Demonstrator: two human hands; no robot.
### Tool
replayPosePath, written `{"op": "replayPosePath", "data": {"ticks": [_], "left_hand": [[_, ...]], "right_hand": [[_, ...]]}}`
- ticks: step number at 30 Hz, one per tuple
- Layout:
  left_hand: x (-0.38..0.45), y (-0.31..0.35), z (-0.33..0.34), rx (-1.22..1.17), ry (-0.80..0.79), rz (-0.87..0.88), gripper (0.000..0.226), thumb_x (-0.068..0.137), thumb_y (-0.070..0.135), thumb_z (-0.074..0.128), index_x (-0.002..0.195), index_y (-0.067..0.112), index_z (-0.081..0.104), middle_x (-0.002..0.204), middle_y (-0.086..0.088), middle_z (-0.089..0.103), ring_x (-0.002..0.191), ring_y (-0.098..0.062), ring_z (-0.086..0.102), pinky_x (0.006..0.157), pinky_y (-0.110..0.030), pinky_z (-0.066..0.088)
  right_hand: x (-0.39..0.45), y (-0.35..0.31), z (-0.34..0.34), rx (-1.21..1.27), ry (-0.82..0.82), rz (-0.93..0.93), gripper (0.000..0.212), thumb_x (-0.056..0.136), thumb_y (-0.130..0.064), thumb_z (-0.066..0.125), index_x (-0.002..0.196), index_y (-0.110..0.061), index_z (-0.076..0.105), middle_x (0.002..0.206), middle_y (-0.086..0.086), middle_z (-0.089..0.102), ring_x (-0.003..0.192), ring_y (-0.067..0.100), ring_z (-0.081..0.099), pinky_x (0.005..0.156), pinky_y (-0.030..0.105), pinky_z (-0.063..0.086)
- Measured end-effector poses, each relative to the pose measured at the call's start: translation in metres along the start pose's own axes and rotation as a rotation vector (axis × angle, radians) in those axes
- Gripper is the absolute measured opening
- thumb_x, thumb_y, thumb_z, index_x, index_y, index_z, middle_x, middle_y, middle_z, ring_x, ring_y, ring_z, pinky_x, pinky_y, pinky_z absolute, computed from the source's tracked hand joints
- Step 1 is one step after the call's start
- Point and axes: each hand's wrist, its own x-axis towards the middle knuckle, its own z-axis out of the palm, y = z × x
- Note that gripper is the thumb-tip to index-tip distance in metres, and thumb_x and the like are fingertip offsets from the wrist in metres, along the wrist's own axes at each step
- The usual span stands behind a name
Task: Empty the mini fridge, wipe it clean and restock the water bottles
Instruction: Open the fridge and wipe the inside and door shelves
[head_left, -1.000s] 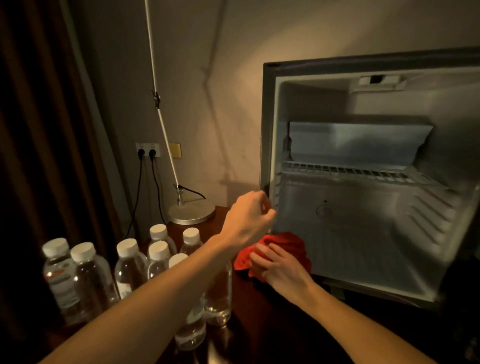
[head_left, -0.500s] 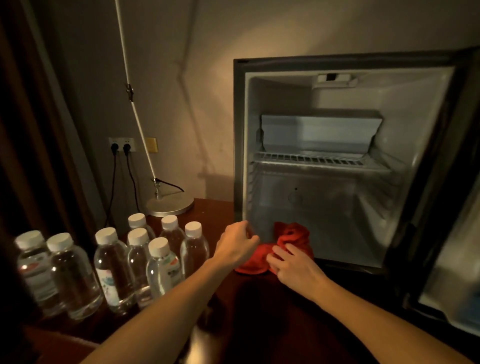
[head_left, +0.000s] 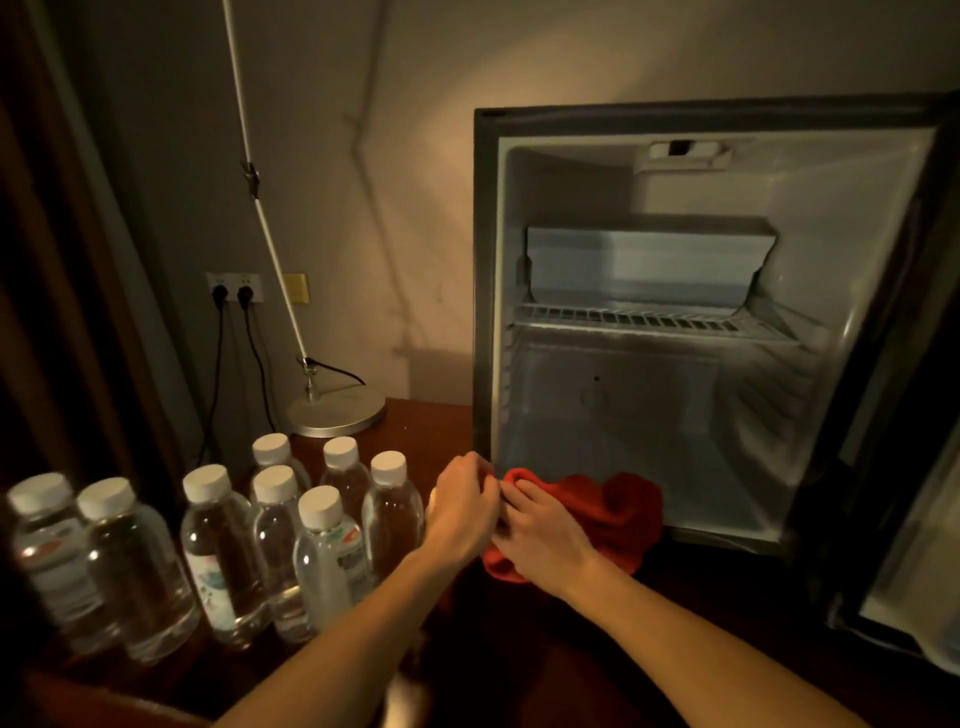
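Head view, one moment. Mini fridge (head_left: 675, 332) open on dark worktop (head_left: 597, 649), door (head_left: 904, 493) swung to right; interior bare, wire shelf (head_left: 649, 318) in place, no bottles inside. Emptying judged complete.

Red cloth (head_left: 618, 512) bunched at fridge's lower front lip, half over sill, half on worktop, directly beyond right hand (head_left: 540, 540). Right hand flat on cloth, fingers extended and pressing, nothing pinched. Left hand (head_left: 462, 506) just beside and touching right, fingers curled at cloth's near-left edge; whether fabric is actually gripped: cannot tell.

Step in hand: wiping, at gathering or re-folding stage. Next move judged to call for firm grasp of cloth and sweep across floor and side walls, clear of shelf.

Water bottles (head_left: 270, 540), eight, white-capped, grouped on worktop left of left hand, nearest just beside forearm. All upright: long axes vertical, caps up. Restock not yet begun.

Lamp base (head_left: 337, 413) beyond bottles, against wall; two plugs in wall socket (head_left: 234, 288).
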Motion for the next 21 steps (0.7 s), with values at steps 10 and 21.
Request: {"op": "replayPosePath", "data": {"ticks": [10,21], "left_hand": [[-0.002,0.005,0.030,-0.117,-0.108,0.041,0.022,0.099,0.043,0.046,0.099,0.023,0.056,0.102,0.006,0.058,0.095,-0.012,0.057,0.086,-0.034,0.047],[-0.021,0.025,0.053,-0.048,-0.207,0.156,0.022,0.096,0.042,0.054,0.090,0.021,0.058,0.091,0.005,0.061,0.084,-0.012,0.060,0.078,-0.036,0.052]], "right_hand": [[-0.026,0.024,0.011,-0.028,-0.257,0.030,0.041,0.078,-0.022,0.041,0.101,-0.020,0.076,0.110,0.005,0.071,0.111,0.024,0.062,0.094,0.037,0.051],[-0.115,0.069,-0.017,-0.075,-0.112,0.424,0.028,0.073,-0.027,0.042,0.062,-0.020,0.067,0.086,0.003,0.066,0.089,0.024,0.054,0.077,0.037,0.043]]}}
